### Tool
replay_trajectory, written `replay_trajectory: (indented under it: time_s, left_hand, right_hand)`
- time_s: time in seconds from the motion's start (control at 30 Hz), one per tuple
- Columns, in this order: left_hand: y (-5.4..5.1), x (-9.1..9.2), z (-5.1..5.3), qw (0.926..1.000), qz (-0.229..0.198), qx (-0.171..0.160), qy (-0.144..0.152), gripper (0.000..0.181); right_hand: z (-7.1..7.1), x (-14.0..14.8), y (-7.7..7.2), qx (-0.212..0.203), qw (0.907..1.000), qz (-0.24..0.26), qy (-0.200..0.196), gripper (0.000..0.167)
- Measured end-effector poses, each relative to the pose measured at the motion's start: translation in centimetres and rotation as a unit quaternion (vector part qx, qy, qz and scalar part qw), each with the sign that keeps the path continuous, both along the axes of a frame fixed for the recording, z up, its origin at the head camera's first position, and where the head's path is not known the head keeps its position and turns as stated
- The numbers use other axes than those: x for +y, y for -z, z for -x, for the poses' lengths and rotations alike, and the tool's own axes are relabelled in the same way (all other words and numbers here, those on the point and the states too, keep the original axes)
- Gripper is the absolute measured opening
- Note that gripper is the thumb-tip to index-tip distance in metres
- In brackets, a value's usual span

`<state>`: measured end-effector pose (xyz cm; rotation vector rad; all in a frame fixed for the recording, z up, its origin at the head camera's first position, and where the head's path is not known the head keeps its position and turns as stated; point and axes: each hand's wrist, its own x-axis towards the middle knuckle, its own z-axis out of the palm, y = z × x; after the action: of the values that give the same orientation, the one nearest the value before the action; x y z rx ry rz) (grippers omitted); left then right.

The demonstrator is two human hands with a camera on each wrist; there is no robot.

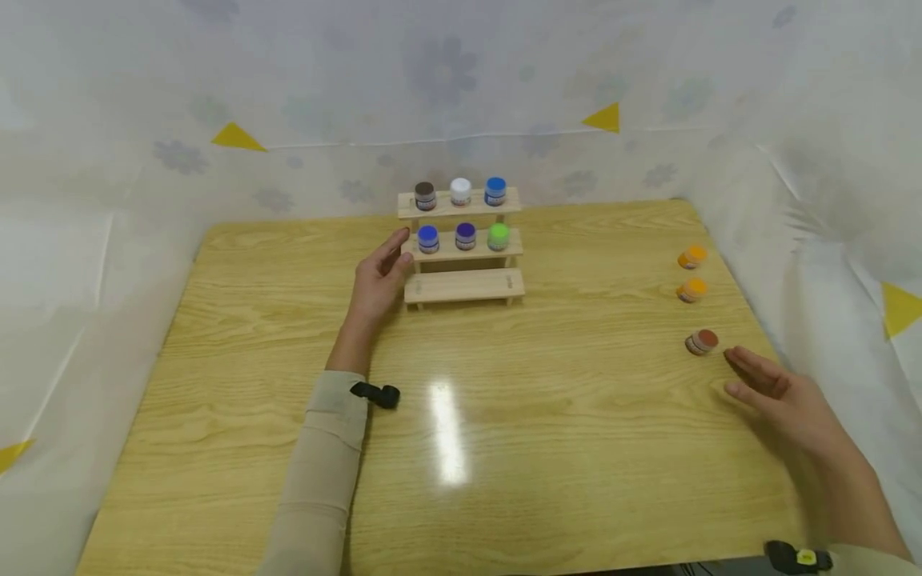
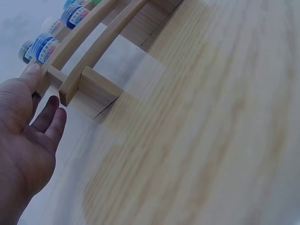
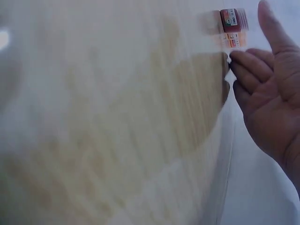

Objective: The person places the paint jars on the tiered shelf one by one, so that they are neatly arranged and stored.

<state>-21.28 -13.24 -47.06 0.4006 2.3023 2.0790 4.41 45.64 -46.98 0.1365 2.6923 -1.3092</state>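
A three-tier wooden stand [image 1: 464, 286] stands at the back middle of the table. My left hand [image 1: 378, 282] holds the left end of its middle tier, thumb in front; the index fingertip's contact is partly hidden. Beside the thumb sits a blue-lidded paint jar [image 1: 428, 239], followed by a purple one [image 1: 466, 236] and a green one [image 1: 499, 237]. Dark brown [image 1: 426, 196], white [image 1: 461, 192] and light blue [image 1: 495, 191] jars occupy the top tier. At the right, my right hand [image 1: 788, 404] is apart from a reddish-brown paint jar [image 1: 702, 342], fingers extended toward it.
Two orange paint jars [image 1: 692, 257] [image 1: 691, 290] stand behind the reddish-brown one, near the table's right edge. The wood-grain table [image 1: 562, 432] is bordered by pale sheeting [image 1: 446, 96] at the back and sides, marked with yellow tape triangles [image 1: 602, 118].
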Motion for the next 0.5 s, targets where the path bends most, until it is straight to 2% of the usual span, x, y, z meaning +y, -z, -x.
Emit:
replay_trajectory:
  time_s: [0.1, 0.23, 0.4, 0.5]
  left_hand:
    - [0.0, 0.0, 0.0, 1.0, -0.002, -0.001, -0.001, 0.048]
    - [-0.1, -0.1, 0.0, 1.0, 0.002, 0.003, -0.005, 0.048]
    - [-0.2, 0.0, 0.0, 1.0, 0.002, 0.006, -0.007, 0.047]
    - [-0.2, 0.0, -0.1, 1.0, 0.005, 0.001, -0.006, 0.048]
  right_hand:
    - [0.7, 0.0, 0.5, 0.025, 0.9992, -0.028, 0.016, 0.076]
    - [1.9, -0.6, 1.1, 0.05, 0.9962, -0.043, 0.057, 0.074]
    - [3.2, -1.7, 1.3, 0.032, 0.993, -0.048, 0.103, 0.075]
    - [3.6, -2.4, 1.4, 0.039, 0.9905, -0.039, 0.126, 0.075]
